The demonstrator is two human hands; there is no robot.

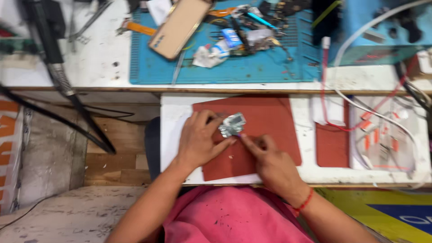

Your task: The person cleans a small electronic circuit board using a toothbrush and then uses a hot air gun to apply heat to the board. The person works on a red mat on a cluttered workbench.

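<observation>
a view from above, looking down at a person in a pink shirt (229, 216) seated at a white surface (173, 126). both bare hands meet over a dark red mat (265, 121) that lies on the near part of the surface.

the left hand (198, 140) rests on the mat's left side, its fingers curled, with the grip closed on a small silvery metal part (231, 124) that sits near the middle of the mat, tilted. the right hand (270, 159) comes in from the lower right, a red thread band (305, 201) around its wrist. its fingertips are pinched together just below the silvery part, touching its lower edge; whether they hold a thin tool is too blurred to tell.

to the right, a smaller dark red mat (332, 144) lies apart from the first one, and beyond it a tangle of white and red cables (369, 117) runs over the surface.

farther from the person, a blue work mat (252, 69) carries a tan phone case (180, 27) lying at an angle, crumpled white paper (207, 56) and a heap of small dark parts. on the far left, a black flexible arm (67, 90) slants down across the edge of the surface.
</observation>
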